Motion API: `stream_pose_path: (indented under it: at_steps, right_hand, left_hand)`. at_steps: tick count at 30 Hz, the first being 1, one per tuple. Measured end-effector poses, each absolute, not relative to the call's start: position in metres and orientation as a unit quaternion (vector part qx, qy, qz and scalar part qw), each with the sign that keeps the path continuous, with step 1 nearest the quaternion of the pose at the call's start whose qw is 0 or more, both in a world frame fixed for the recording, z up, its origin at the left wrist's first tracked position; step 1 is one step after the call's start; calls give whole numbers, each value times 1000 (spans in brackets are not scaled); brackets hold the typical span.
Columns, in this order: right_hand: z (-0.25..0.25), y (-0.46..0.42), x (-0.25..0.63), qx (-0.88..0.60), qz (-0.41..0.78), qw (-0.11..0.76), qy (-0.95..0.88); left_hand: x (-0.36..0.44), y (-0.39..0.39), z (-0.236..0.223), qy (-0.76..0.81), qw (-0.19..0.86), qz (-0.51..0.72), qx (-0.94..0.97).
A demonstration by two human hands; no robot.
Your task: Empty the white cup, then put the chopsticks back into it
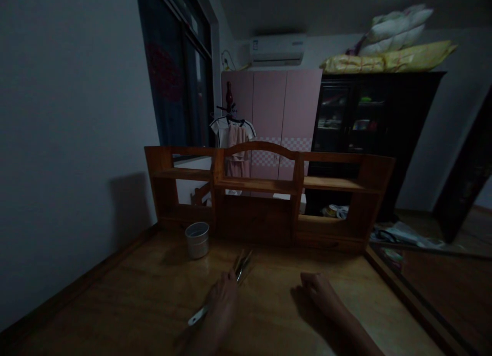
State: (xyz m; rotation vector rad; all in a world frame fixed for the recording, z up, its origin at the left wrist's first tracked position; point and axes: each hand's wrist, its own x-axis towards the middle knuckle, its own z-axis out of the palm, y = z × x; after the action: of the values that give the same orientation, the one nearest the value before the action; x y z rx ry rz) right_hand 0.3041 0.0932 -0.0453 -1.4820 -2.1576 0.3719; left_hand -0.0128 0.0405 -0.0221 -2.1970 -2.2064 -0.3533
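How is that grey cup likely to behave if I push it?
The cup is probably light for its size, as its wall looks thin. A high push might tip it, since it seems to narrow toward its base. It may slide fairly easily on the smooth-looking tabletop.

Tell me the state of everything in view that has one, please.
Left hand: closed around utensils.
Utensils: held, slantwise.
Right hand: loosely curled, nothing visible in it.
Silvery cup: upright, contents unclear.
Pink wardrobe: doors shut.
Dark cabinet: doors look shut.
Clothes: hanging.
Air conditioner: on or off, can't tell.
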Motion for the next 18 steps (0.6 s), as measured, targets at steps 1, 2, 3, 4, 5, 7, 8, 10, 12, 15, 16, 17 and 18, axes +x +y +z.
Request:
stream_pose_path:
  at_steps: [1,2,3,4,5,7,8,10,12,15,16,17,18]
  right_hand:
    - [-45,93,304,-541,137,246,-792]
    - [-45,93,304,-540,138,246,-793]
    - [-45,92,304,-539,137,248,-793]
    - [-45,92,304,-538,137,248,-794]
    - [-45,91,303,-539,138,248,-793]
    - [-44,91,303,-540,139,248,-792]
    - [-44,90,303,-541,139,248,-791]
    - [-44,90,303,-543,136,248,-791]
    - [-44,90,304,-540,135,246,-794]
    - [-44,90,304,-536,138,247,-795]
    - [-44,90,304,-535,139,249,-795]
    - [-44,90,304,-535,140,250,-795]
    - [-44,90,304,-535,141,251,-794]
  left_hand:
    - [-8,39,-19,-715,25,-93,-693]
    - [-4,38,-16,-723,39,-76,-686]
    - [0,37,-14,-726,47,-68,-683]
    - [3,36,-12,-724,44,-71,-684]
    - [6,36,-10,-722,38,-78,-687]
    - [9,35,-8,-721,22,-92,-687]
    - [11,34,-8,-722,13,-94,-686]
    - [13,33,-6,-724,-2,-87,-684]
    - [14,31,-4,-723,-8,-82,-686]
    - [14,28,2,-721,-8,-74,-689]
    - [14,27,3,-720,-12,-72,-690]
    - [13,27,5,-720,-16,-70,-691]
    - [12,27,5,-718,-23,-71,-692]
